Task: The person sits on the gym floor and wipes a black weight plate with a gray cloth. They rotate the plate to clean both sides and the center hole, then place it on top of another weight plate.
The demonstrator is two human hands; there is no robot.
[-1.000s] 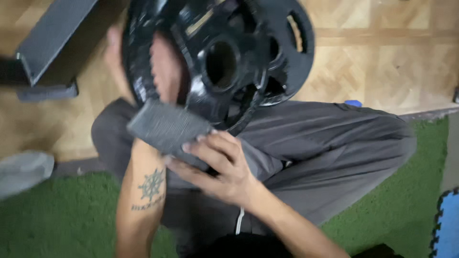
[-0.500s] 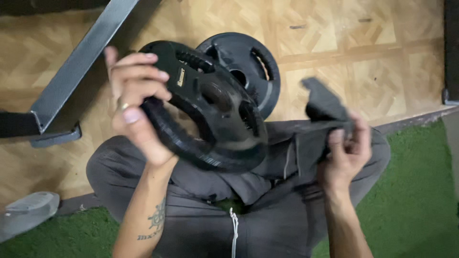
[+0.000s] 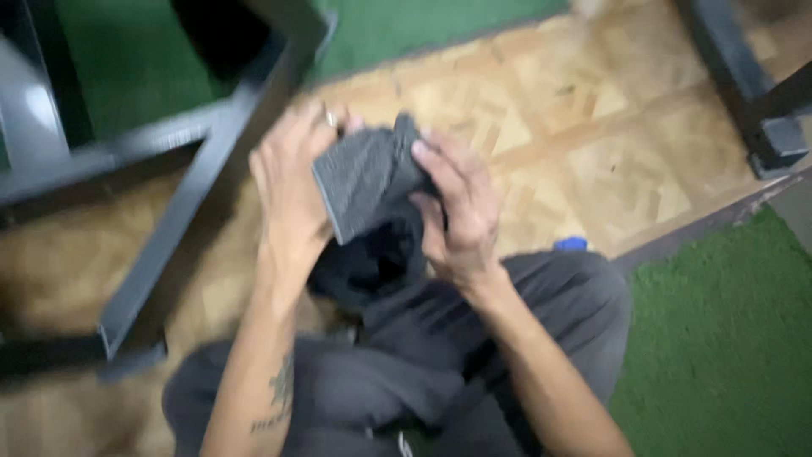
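My left hand point(image 3: 288, 190) and my right hand point(image 3: 457, 211) are raised in front of me, both gripping a folded grey cloth point(image 3: 364, 173) between them. The left hand's fingers wrap its left edge, and the right hand's fingers press on its right side. Below the cloth a dark round shape point(image 3: 372, 262), probably a black weight plate, rests on my lap against my grey trousers point(image 3: 440, 355). The picture is blurred by motion.
A black metal frame point(image 3: 169, 245) runs diagonally at the left, with another frame foot point(image 3: 774, 140) at the upper right. Wooden parquet floor point(image 3: 592, 161) lies ahead, green turf point(image 3: 727, 355) at the right. A small blue object point(image 3: 572, 244) sits by my knee.
The left hand has let go of the weight plate and joined the right hand on the cloth. The view has swung; the second plate on the floor is out of sight.
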